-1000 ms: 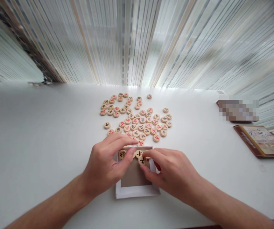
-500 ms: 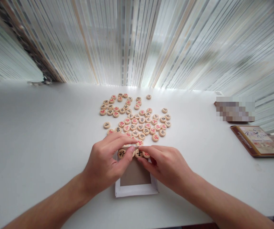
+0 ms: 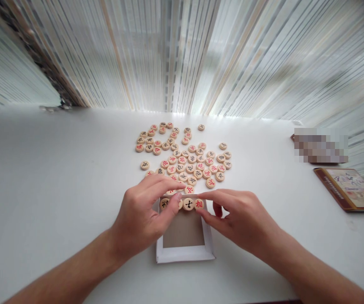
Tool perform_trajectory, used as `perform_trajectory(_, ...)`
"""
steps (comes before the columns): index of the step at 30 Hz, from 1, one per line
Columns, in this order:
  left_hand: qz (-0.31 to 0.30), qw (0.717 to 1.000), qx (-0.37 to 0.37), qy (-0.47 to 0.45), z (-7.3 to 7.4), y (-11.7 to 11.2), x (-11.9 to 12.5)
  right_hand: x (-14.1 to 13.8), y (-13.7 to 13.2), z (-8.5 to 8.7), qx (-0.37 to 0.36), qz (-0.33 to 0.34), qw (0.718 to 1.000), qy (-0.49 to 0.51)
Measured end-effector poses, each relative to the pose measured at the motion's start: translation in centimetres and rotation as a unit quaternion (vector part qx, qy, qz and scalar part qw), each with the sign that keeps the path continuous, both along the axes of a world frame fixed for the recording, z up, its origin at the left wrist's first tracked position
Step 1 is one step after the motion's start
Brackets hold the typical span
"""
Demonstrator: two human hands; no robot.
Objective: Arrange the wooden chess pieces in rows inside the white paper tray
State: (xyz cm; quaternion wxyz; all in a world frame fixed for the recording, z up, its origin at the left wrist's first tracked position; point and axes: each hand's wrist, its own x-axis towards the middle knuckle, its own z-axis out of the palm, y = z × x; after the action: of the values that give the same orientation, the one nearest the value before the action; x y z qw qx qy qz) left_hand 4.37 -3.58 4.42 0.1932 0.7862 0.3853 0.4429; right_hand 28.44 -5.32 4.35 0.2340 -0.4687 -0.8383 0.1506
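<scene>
A shallow white box with a brown floor lies on the white table in front of me. Along its far wall stands a row of round wooden chess pieces: one black-marked piece at the left, a black-marked one and a red-marked one. My left hand is curled over the left end of the row, thumb and forefinger pinched on a piece there. My right hand pinches the red-marked piece between forefinger and thumb. Just beyond the box lies a loose spread of several more pieces.
A brown-edged booklet and a blurred-out object lie at the table's right. Striped vertical blinds hang behind the far table edge.
My right hand carried a black-marked piece up into the row at the box's far wall, then slid right onto the red-marked piece. The left hand stayed on the row's left end.
</scene>
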Motion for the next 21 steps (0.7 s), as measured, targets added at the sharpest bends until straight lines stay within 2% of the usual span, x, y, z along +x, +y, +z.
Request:
perform_trajectory(4, -0.003, 1.0, -0.002, -0.001, 0.19, 0.0, -0.06, 0.25, 0.31, -0.13, -0.017, -0.005, 1.0, -0.021)
perform_trajectory(14, 0.006, 1.0, 0.006, 0.011, -0.1, -0.01, -0.11, -0.38, 0.08, -0.62, -0.006, -0.012, 0.996, -0.083)
perform_trajectory(21, 0.023, 1.0, 0.007, 0.018, 0.1, 0.44, -0.51, -0.08, 0.46, -0.21, -0.027, -0.018, 0.999, -0.012)
